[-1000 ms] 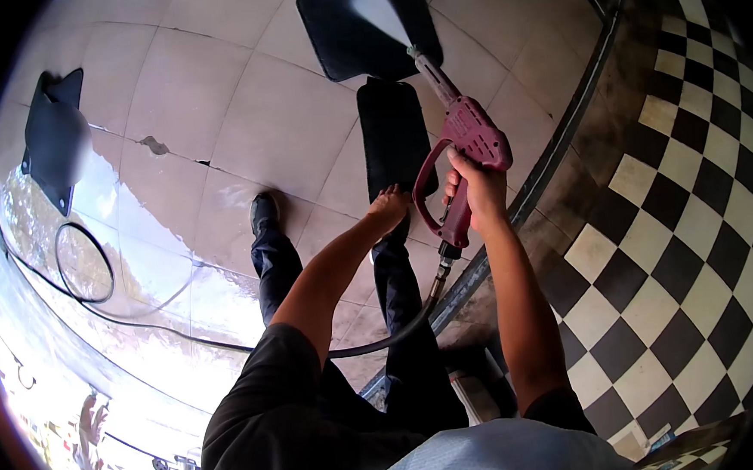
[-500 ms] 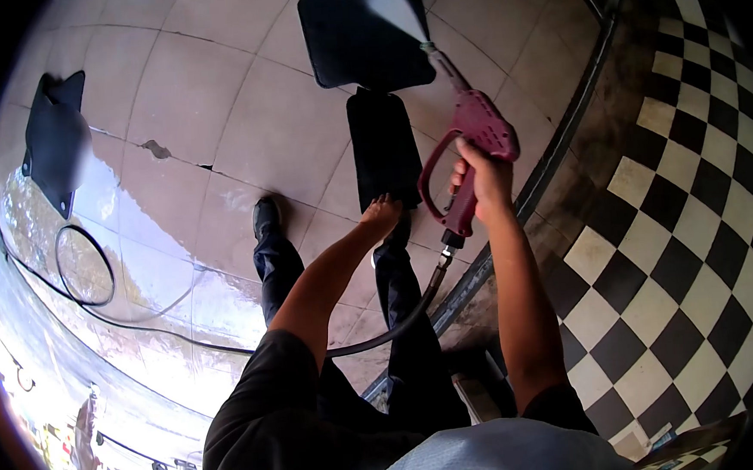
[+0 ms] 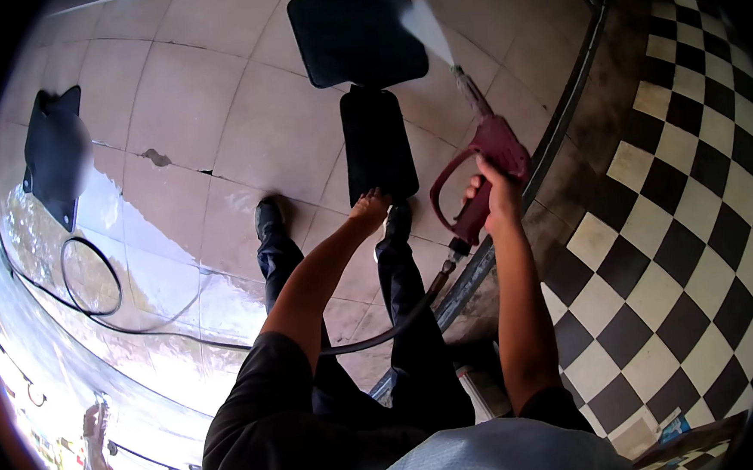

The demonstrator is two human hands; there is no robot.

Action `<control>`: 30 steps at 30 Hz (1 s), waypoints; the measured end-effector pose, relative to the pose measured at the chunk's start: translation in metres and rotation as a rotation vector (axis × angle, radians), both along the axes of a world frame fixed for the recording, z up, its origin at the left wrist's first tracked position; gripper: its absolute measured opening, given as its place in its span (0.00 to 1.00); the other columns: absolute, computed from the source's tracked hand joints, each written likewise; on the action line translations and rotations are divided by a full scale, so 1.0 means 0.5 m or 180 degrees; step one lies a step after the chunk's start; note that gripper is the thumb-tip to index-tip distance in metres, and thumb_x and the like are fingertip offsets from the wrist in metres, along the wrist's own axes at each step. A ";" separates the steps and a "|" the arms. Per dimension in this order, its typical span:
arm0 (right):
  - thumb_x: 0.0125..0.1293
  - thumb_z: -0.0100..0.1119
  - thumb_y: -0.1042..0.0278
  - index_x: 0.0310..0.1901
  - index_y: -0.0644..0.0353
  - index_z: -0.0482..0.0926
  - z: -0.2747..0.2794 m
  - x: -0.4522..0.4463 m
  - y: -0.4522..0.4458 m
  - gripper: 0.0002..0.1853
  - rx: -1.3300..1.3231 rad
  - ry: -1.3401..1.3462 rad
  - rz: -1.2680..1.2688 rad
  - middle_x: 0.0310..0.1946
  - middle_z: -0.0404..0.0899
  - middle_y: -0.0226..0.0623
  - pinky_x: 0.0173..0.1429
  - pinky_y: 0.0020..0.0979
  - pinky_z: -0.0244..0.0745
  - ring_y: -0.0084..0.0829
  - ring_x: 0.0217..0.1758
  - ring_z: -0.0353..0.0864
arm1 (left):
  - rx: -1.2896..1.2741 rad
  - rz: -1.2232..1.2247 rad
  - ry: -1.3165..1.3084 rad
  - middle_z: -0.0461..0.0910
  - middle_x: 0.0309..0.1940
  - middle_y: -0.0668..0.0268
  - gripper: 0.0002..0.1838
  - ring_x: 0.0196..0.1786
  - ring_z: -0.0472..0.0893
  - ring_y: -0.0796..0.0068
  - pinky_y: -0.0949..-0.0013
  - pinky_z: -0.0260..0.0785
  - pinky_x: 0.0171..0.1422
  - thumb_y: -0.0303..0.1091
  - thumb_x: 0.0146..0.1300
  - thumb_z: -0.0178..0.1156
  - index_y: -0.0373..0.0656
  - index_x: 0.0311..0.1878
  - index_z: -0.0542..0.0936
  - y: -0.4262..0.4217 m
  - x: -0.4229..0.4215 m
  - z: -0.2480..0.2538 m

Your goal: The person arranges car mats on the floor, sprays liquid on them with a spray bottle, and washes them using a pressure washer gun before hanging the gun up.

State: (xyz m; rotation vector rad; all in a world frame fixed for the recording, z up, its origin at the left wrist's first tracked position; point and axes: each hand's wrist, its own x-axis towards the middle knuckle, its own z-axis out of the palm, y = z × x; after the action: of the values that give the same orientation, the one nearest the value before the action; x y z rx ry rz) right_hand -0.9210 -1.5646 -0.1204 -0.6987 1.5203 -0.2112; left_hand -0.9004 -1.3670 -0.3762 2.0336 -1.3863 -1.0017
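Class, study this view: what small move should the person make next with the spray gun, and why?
Probably swing the spray gun slightly left: the right hand grips it, and its spray meets the larger mat only near the right edge, while the left hand holds the smaller mat by its near edge.

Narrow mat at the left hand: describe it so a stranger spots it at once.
Left of the checkered floor are large pale tiles. There, nearer than a wider dark mat, is the narrow mat, the left hand at its near edge. Its slim, long rectangle sets it apart from that broad neighbour.
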 end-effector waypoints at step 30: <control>0.57 0.55 0.70 0.34 0.59 0.70 -0.063 -0.415 0.099 0.06 0.0566 -0.0575 -0.1541 0.22 0.69 0.36 0.32 0.45 0.74 0.36 0.25 0.72 | -0.1409 0.0129 -0.1010 0.76 0.29 0.62 0.15 0.27 0.76 0.69 0.65 0.69 0.29 0.47 0.60 0.51 0.43 0.37 0.73 -0.371 0.546 0.648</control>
State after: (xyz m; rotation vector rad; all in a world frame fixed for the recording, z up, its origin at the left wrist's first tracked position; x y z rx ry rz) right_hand -1.1284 -1.5151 -0.1516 -0.1562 1.4918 -0.4836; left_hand -0.6274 -1.5523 -0.0522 1.9186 -1.5509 -0.3164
